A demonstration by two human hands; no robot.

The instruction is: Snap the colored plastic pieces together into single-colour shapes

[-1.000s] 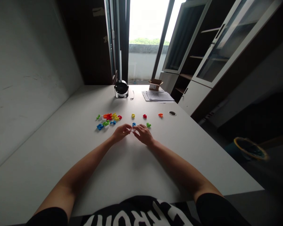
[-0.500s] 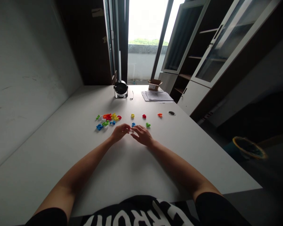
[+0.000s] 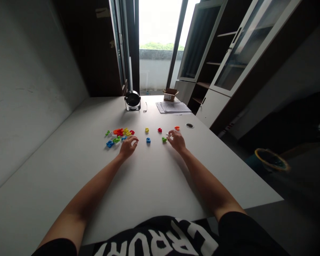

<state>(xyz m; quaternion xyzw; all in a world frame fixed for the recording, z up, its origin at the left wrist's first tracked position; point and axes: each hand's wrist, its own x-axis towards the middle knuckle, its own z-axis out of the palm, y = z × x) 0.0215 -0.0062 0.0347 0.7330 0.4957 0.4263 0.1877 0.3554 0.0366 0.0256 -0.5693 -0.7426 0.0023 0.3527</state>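
Observation:
My right hand [image 3: 177, 140] pinches a small white plastic block [image 3: 168, 134] between thumb and fingertips, just above the white table. Close to those fingers lie a green block [image 3: 164, 139] and an orange block [image 3: 177, 127]. My left hand [image 3: 128, 146] has its fingers curved and apart, with nothing visible in them, at the right edge of a mixed pile of blocks [image 3: 118, 132]. Between my hands, a blue block [image 3: 148, 140] sits nearer me, with a yellow block [image 3: 147, 130] and a red block [image 3: 159, 130] farther back.
At the table's far end stand a round black device on a stand [image 3: 132, 100], a thin short cord [image 3: 145, 107], papers [image 3: 173, 107] and an open cardboard box [image 3: 170, 95]. A cable hole [image 3: 189, 126] is at the right. A wall [image 3: 29, 89] borders the left side.
My hands have separated. The right one has moved right with the white block, beside the green and orange blocks; the left has drawn back left to the pile.

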